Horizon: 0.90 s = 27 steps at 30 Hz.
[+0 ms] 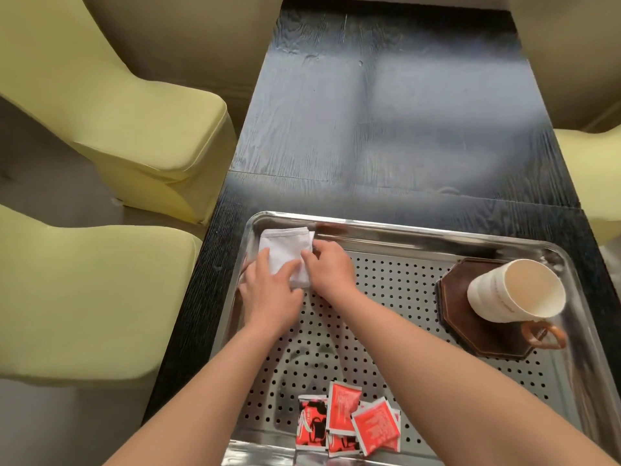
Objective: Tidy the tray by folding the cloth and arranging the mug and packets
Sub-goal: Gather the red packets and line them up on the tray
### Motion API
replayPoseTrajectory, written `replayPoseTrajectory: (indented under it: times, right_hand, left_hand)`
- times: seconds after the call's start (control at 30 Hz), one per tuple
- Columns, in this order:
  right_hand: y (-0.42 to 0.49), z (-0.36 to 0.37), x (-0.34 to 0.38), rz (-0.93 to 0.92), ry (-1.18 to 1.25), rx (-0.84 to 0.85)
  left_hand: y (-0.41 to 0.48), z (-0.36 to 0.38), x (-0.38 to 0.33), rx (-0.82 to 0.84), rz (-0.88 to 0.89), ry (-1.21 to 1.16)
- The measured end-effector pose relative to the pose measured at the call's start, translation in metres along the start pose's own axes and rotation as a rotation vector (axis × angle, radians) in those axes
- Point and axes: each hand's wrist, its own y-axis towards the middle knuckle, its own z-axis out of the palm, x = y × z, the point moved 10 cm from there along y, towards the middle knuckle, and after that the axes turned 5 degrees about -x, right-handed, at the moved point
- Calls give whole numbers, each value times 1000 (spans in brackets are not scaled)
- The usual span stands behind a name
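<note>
A small white cloth, folded into a compact rectangle, lies in the far left corner of the perforated steel tray. My left hand presses flat on its near left part. My right hand pinches the cloth's right edge with the fingertips. A white mug with a brown handle stands on a dark octagonal coaster at the tray's right side. Several red packets lie in a loose overlapping pile at the tray's near edge.
The tray rests on a long dark wooden table. Pale yellow covered chairs stand to the left, and another chair shows at the right edge. The perforated tray floor between cloth, mug and packets holds nothing.
</note>
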Motion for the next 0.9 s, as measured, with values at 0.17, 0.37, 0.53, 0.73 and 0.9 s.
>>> replayPoseTrajectory:
  times: [0.17,0.37,0.53,0.73,0.9]
  right_hand:
    - [3,3,5,-115,-82,-63]
    - [13,2,-9,31,51,-54]
    - [19,-3,-8,59,124,-140]
    - [27,-4,-15,142,88,-216]
    - [30,-13,-17,164,41,-194]
  left_hand:
    - [-10,14,-3,21,103,148]
    - [-7,12,-3,-16,174,160]
    - [-10,17,-7,-9,217,183]
    - [-12,24,-7,6,258,210]
    - [-13,25,-6,2,267,242]
